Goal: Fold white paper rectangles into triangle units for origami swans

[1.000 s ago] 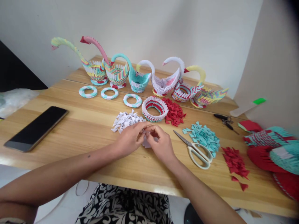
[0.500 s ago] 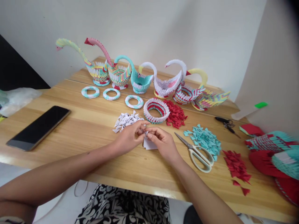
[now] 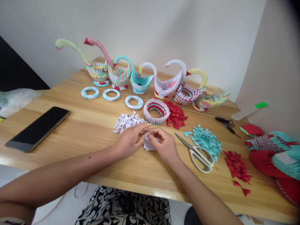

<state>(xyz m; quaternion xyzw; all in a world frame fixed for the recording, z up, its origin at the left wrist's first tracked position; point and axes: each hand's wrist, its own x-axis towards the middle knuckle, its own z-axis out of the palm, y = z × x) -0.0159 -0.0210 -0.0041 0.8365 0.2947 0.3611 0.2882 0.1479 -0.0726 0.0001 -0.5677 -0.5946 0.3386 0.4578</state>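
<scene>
My left hand and my right hand meet over the middle of the wooden table, fingertips pinched together on a small white paper piece. A few flat white paper slips lie on the table just under the hands. Just beyond my left hand is a pile of folded white paper triangles. A half-built ring of white, red and teal folded pieces stands behind the hands.
White-handled scissors lie right of my right hand, by teal triangles and red triangles. More red triangles, three paper rings, paper swans, small black scissors, a phone at left.
The hands stay together on the small white piece, fingers shifting slightly as they work it. The view has drifted a little; nothing else on the table has moved.
</scene>
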